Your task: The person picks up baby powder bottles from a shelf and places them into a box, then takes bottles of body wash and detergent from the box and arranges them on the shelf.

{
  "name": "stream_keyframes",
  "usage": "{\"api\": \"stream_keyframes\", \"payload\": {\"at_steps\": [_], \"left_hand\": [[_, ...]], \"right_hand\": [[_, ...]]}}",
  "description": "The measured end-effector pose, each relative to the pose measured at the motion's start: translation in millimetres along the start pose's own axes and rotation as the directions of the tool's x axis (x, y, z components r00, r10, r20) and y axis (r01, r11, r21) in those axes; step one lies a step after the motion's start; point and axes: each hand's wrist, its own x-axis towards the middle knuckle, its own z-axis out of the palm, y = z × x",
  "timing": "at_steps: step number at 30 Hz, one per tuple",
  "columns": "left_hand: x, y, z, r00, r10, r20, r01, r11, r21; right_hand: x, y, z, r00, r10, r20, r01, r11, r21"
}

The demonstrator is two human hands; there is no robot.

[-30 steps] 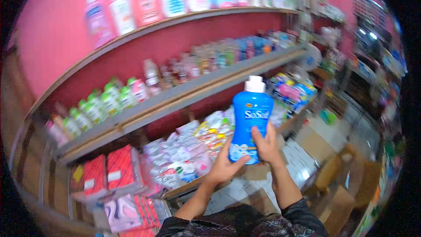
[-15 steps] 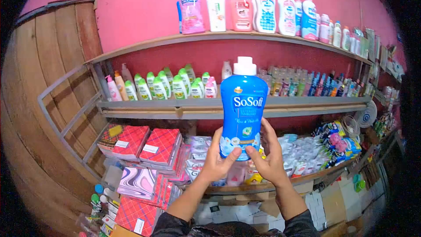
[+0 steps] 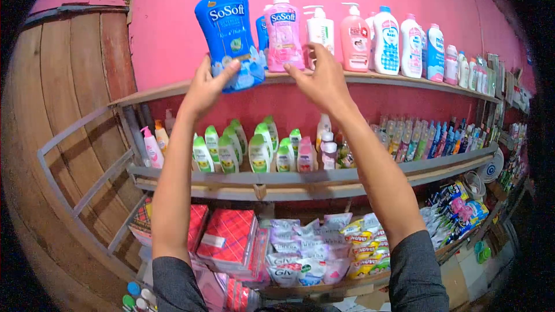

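A blue SoSoft detergent bottle (image 3: 234, 37) with a white cap is in my left hand (image 3: 203, 88), the thumb across its lower front. It is raised to the height of the top shelf (image 3: 191, 85), tilted slightly, left of a pink SoSoft bottle (image 3: 284, 34) standing there. My right hand (image 3: 321, 78) is open, fingers apart, at the lower right of the pink bottle, with its thumb overlapping the base. Behind, between the two bottles, another blue bottle (image 3: 263, 32) partly shows. A white pump bottle (image 3: 319, 28) stands behind my right fingers.
Farther right on the top shelf are a pink pump bottle (image 3: 354, 40) and several baby-powder-style bottles (image 3: 386, 43). The middle shelf (image 3: 277, 181) carries green-capped bottles (image 3: 260, 153). Below lie red plaid books (image 3: 228, 237) and pouches (image 3: 312, 271). A wooden door (image 3: 69, 81) is at left.
The blue bottle has gone from both hands in front of me up and left to the top shelf, now in my left hand alone. My right hand let go and reached to the pink bottle.
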Motion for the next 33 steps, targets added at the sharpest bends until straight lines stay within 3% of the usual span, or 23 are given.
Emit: {"api": "stream_keyframes", "payload": {"at_steps": [3, 6, 11, 12, 13, 18, 31, 33], "left_hand": [[54.3, -41.7, -34.4, 0.996, -0.089, 0.019, 0.088, 0.995, 0.053], [85.7, -74.6, -50.8, 0.981, -0.190, 0.035, 0.184, 0.976, 0.117], [111.5, -122.5, -52.6, 0.960, -0.242, 0.142, 0.225, 0.967, 0.122], [113.5, -129.1, -52.4, 0.953, -0.257, 0.158, 0.238, 0.962, 0.132], [99.3, -97.5, -42.5, 0.935, -0.295, 0.197, 0.265, 0.950, 0.165], [111.1, -115.6, -32.3, 0.959, -0.215, 0.185, 0.184, 0.968, 0.173], [109.9, -110.6, -36.5, 0.922, -0.357, 0.153, 0.316, 0.918, 0.241], [106.8, -110.4, -32.3, 0.939, -0.312, 0.148, 0.278, 0.937, 0.210]], "right_hand": [[35.5, 13.5, 32.9, 0.999, 0.032, -0.012, -0.034, 0.974, -0.222], [53.9, 11.8, 54.1, 0.980, 0.188, 0.064, -0.156, 0.927, -0.342], [63.9, 11.0, 79.3, 0.965, 0.261, -0.011, -0.237, 0.858, -0.456], [65.0, 10.8, 82.4, 0.961, 0.277, -0.019, -0.253, 0.846, -0.468], [66.2, 10.7, 84.5, 0.959, 0.283, -0.020, -0.258, 0.839, -0.479], [65.4, 20.0, 96.4, 0.947, 0.321, -0.009, -0.274, 0.796, -0.540], [65.0, 34.0, 97.9, 0.959, 0.283, 0.032, -0.237, 0.854, -0.464], [66.6, 36.8, 96.1, 0.958, 0.282, 0.053, -0.233, 0.873, -0.429]]}}
